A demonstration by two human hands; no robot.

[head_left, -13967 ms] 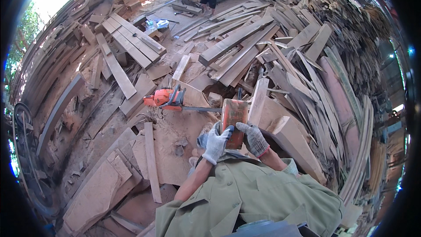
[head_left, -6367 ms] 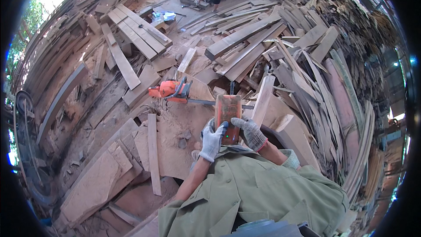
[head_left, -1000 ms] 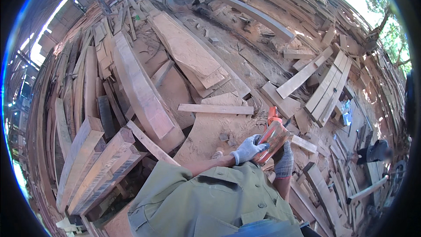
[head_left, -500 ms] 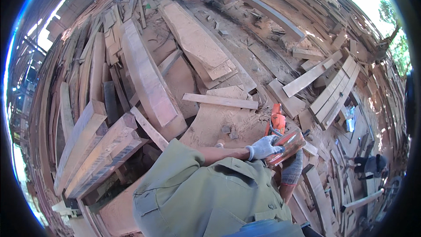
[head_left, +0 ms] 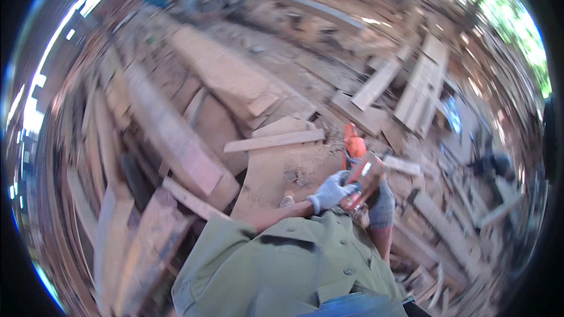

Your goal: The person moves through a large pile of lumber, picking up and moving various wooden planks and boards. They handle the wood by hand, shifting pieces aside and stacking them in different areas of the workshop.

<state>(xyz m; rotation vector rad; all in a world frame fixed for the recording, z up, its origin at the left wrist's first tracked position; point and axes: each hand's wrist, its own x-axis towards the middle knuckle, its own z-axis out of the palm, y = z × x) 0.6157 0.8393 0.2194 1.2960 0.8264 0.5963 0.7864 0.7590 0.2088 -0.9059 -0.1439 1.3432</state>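
In front of my body, my left hand [head_left: 332, 192], in a pale grey glove, is closed on the near side of a shiny reddish-brown, block-shaped object [head_left: 367, 177]. Its kind is blurred; it looks glossy, perhaps a flat container. My right hand [head_left: 383, 205], in a darker grey glove, supports the object from the right and below, and its fingers are mostly hidden behind it. Just beyond the object an orange power tool [head_left: 352, 141] rests on the sawdust-covered ground, partly covered by the object.
A narrow wood strip [head_left: 276, 140] lies across a sawdust-covered board ahead. Thick beams [head_left: 170, 129] stretch away at left, a broad slab [head_left: 223, 70] farther ahead. Planks [head_left: 420, 91] and offcuts lie at right. Another person [head_left: 493, 163] is at far right.
The view has swung, so the surroundings shift left and blur. Both hands still hold the reddish object, which now stands more steeply tilted.
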